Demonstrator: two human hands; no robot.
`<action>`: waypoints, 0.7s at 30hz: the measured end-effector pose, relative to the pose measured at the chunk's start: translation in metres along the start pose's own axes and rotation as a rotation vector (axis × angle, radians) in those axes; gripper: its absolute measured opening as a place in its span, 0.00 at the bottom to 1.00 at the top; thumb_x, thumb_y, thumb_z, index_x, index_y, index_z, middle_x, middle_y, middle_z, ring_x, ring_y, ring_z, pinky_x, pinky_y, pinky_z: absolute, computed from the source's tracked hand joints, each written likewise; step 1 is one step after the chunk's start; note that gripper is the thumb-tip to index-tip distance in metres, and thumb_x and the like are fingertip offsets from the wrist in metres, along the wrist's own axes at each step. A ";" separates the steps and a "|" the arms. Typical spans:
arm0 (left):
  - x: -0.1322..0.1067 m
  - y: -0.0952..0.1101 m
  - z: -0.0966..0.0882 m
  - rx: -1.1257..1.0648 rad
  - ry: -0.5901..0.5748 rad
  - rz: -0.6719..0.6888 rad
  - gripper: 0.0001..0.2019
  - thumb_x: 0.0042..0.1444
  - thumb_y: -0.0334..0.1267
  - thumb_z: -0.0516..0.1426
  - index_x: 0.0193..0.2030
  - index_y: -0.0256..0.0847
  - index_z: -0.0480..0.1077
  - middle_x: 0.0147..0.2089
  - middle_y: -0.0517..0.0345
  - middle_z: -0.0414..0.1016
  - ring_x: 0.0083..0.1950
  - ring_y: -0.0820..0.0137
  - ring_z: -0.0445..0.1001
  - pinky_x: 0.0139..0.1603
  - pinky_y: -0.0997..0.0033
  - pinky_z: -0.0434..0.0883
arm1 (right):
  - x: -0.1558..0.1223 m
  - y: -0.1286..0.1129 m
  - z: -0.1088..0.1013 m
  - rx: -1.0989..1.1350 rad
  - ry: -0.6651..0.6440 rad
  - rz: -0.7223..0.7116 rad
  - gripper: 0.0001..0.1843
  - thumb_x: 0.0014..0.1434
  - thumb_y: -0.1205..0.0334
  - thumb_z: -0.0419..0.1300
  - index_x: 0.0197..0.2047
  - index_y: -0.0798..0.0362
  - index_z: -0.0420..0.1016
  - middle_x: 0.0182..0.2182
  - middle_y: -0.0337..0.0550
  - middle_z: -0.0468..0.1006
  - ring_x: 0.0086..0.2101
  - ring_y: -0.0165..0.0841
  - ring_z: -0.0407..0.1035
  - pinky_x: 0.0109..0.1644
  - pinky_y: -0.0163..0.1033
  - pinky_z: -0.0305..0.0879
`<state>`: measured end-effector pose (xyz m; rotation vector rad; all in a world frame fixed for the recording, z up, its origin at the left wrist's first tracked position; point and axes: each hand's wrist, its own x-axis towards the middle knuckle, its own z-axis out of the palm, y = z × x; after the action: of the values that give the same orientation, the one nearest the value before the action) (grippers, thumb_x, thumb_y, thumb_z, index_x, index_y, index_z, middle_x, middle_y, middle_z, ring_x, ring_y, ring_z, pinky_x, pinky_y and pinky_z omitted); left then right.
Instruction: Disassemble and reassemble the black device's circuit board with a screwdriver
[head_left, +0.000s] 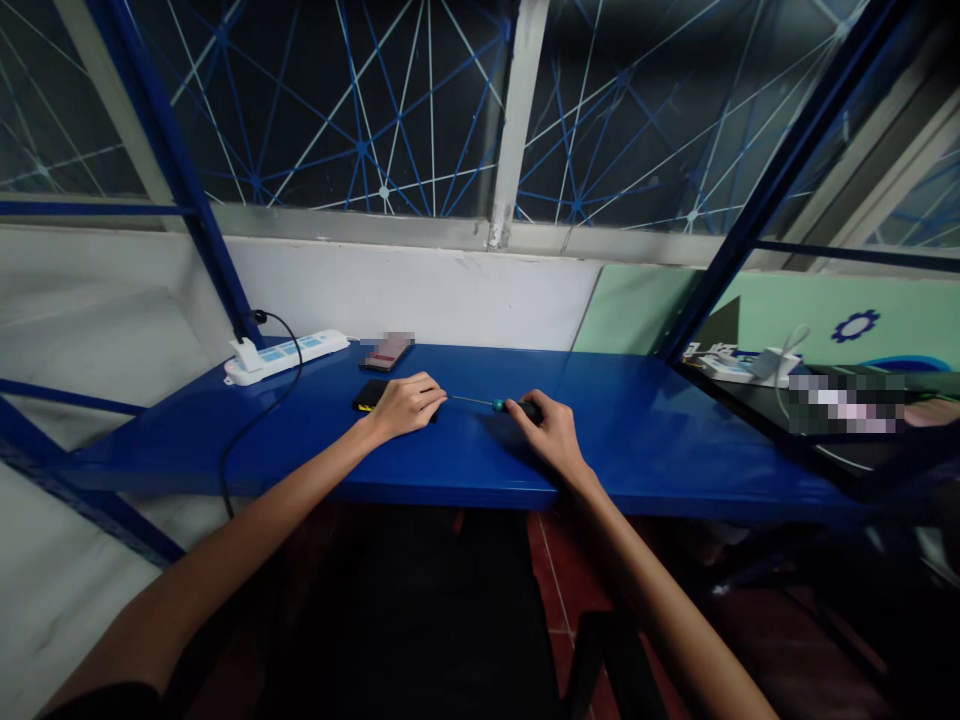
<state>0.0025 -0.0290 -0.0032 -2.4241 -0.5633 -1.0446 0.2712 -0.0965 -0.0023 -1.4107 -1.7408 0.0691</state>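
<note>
A screwdriver [501, 405] with a dark handle and a teal collar is gripped in my right hand [553, 428]. Its thin shaft lies roughly level and points left, the tip close to the fingertips of my left hand [409, 405]. That left hand is closed over a flat black box-like object [369, 393] with a yellow mark on its near edge, which rests on the blue table [465, 465]. The fingers cover much of the black object, so I cannot tell whether the screwdriver tip touches it.
Behind my left hand lies a phone-like object [387, 351], partly blurred out. A white power strip [289, 357] stands at the back left, its black cable [259, 425] hanging over the front edge. Blue posts rise at both sides. Another person's hand [934, 412] shows at far right.
</note>
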 end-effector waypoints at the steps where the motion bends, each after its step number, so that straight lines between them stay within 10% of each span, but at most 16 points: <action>1: 0.000 0.000 0.000 -0.002 0.004 0.001 0.11 0.65 0.32 0.53 0.36 0.38 0.76 0.34 0.53 0.80 0.37 0.68 0.77 0.33 0.71 0.71 | 0.000 0.000 0.000 0.000 0.000 0.000 0.22 0.61 0.42 0.55 0.30 0.52 0.72 0.21 0.38 0.71 0.24 0.31 0.64 0.29 0.35 0.53; 21: 0.001 -0.001 -0.001 0.023 -0.011 0.030 0.11 0.65 0.33 0.52 0.40 0.38 0.77 0.36 0.52 0.80 0.38 0.68 0.77 0.34 0.71 0.72 | -0.001 -0.004 -0.003 -0.008 -0.007 -0.005 0.21 0.61 0.42 0.55 0.31 0.53 0.72 0.21 0.39 0.72 0.24 0.31 0.64 0.30 0.35 0.54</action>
<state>0.0020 -0.0284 -0.0019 -2.4129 -0.5378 -1.0073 0.2698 -0.1003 0.0014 -1.4135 -1.7520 0.0653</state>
